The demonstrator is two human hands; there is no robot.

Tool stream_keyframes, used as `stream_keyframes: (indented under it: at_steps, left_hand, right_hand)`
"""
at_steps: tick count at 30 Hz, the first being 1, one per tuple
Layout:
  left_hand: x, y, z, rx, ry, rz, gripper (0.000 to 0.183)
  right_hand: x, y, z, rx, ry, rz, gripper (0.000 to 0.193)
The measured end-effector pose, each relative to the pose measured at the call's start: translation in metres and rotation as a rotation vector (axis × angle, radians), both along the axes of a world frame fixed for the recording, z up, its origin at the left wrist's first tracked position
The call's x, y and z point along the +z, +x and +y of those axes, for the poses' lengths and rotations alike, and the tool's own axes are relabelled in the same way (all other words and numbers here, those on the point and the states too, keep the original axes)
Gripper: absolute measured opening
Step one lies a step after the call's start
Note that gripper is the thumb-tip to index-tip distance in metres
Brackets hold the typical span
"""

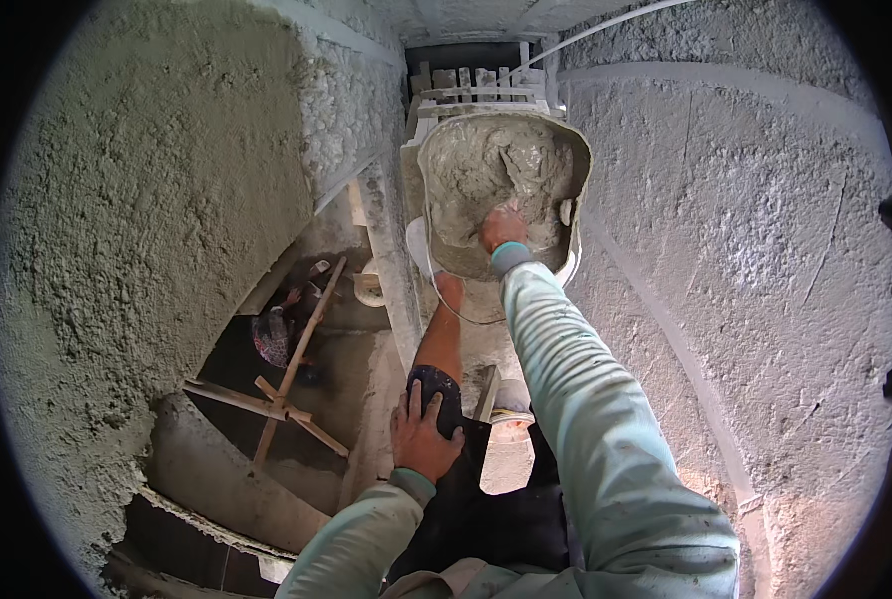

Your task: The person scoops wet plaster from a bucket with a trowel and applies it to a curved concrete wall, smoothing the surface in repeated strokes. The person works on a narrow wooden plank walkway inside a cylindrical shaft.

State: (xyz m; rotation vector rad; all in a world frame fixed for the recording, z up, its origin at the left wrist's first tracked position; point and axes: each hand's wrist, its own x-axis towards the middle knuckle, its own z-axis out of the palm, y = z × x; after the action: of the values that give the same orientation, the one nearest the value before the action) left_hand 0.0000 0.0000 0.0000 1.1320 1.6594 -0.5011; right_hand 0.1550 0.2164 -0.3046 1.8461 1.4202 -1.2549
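A tub [583, 165] of wet grey mortar [466, 180] stands ahead of me, with a thin wire handle [466, 317] hanging at its near side. My right hand [504, 226] reaches down into it, fingers curled closed against the mortar. Whatever they grip, if anything, is coated grey and hidden. Spread across my bent knee, on the rolled-up dark trouser leg [442, 383], rests my left hand [427, 436], fingers apart and holding nothing. My bare shin [440, 339] runs forward beside the tub's near left side.
Rough plastered walls rise at left [166, 170] and right [765, 220]. A drop lies on the left, with crossed timber pieces [281, 407] and another person [274, 334] lower down. Pale wooden slats [481, 85] stand behind the tub; a bucket [511, 417] sits below my legs.
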Motion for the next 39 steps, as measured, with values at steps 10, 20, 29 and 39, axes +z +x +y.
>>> stream_keyframes:
  at_steps: [10, 20, 29, 39]
  left_hand:
    - [-0.001, 0.004, 0.0, -0.039, 0.033, 0.035, 0.072]
    - [0.002, 0.004, 0.007, -0.075, 0.025, 0.033, 0.071]
    - [-0.003, -0.002, -0.002, -0.056, 0.014, 0.015, 0.071]
    - [-0.002, 0.005, -0.004, -0.111, 0.048, 0.022, 0.072]
  right_hand:
    - [-0.019, 0.023, 0.043, 0.238, 0.029, -0.04, 0.04]
    - [0.058, 0.005, -0.092, -0.638, 0.176, 0.019, 0.051]
    - [-0.049, -0.007, -0.035, -1.945, -0.02, 0.583, 0.007]
    - [-0.03, -0.04, -0.02, -0.061, 0.218, 0.177, 0.021]
